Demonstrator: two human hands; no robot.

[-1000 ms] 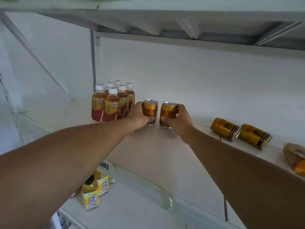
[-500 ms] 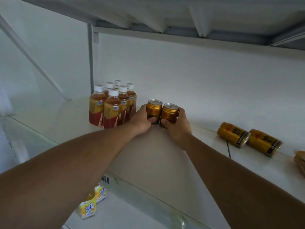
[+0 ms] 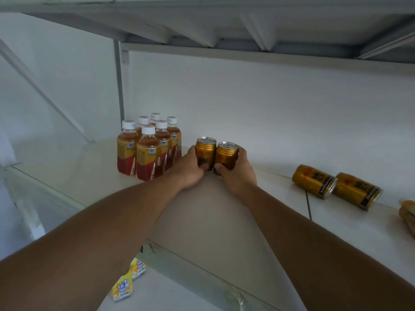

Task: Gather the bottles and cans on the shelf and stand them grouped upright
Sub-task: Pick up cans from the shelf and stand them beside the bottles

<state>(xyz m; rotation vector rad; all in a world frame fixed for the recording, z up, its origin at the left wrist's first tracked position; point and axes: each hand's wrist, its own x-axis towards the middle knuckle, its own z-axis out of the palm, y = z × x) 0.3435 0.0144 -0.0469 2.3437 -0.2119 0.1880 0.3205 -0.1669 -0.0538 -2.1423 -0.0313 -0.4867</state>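
Two gold cans stand upright side by side on the white shelf [image 3: 94, 176]. My left hand [image 3: 188, 169] grips the left can [image 3: 205, 151], and my right hand [image 3: 235, 173] grips the right can [image 3: 226, 154]; the cans touch each other. Just left of them stands a tight cluster of several tea bottles [image 3: 149, 149] with white caps, all upright. Farther right, two more gold cans [image 3: 314, 181] [image 3: 357, 190] lie on their sides end to end on the shelf.
A packet [image 3: 407, 217] lies at the far right edge of the shelf. Yellow bottles [image 3: 125, 286] sit on the lower shelf below. The shelf above hangs low overhead, and a metal upright [image 3: 119, 86] stands behind the tea bottles.
Both hands have slid the two upright cans together until they touch. The view has shifted slightly closer and upward.
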